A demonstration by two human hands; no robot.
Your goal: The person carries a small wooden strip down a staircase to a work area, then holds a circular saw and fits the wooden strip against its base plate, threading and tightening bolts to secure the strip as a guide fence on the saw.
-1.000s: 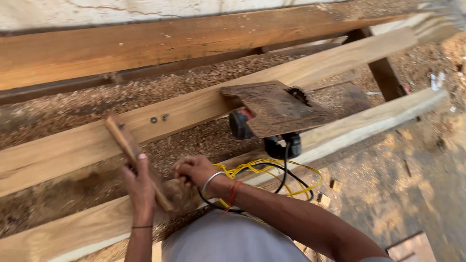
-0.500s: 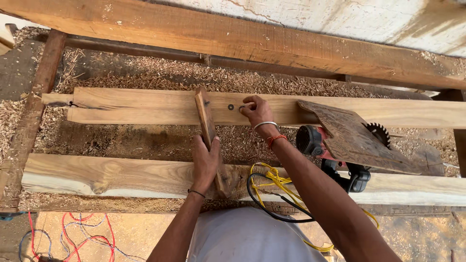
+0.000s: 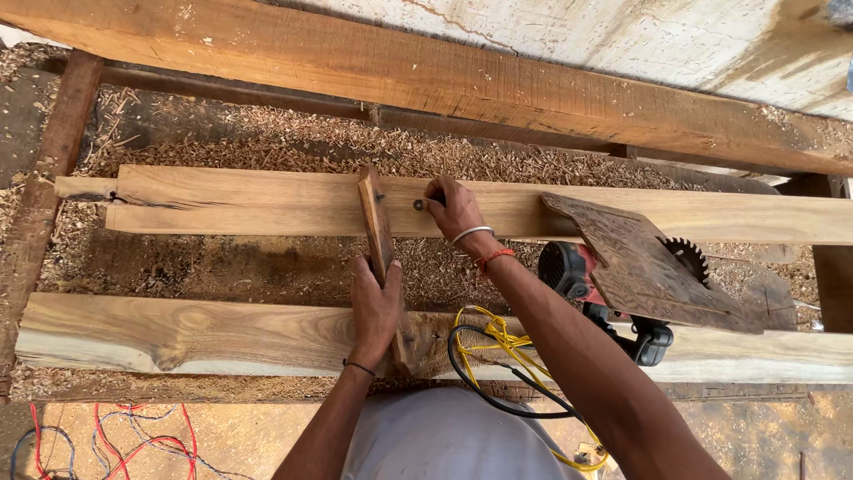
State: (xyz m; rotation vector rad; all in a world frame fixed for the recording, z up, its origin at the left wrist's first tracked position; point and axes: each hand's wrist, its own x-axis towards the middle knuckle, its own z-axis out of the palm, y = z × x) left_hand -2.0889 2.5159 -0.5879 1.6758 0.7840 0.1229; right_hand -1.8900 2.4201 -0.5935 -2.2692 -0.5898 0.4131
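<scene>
left hand [image 3: 375, 307] clamps the narrow wooden strip [image 3: 379, 249] laid across both planks [image 3: 249, 203], right hand [image 3: 455, 209] pinches a small dark fastener [image 3: 419, 204] on the far plank, so positioning looks set, fixing not finished, circular saw [image 3: 622, 284] idle nearby.

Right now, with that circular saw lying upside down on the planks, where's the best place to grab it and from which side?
Probably by the red and black motor body, coming from the near side. The circular saw lies inverted with its base plate facing up, and the toothed blade sticks out on the far right edge, so a near-side grip likely keeps the hands away from the teeth. Its handle is mostly hidden under the plate.
</scene>
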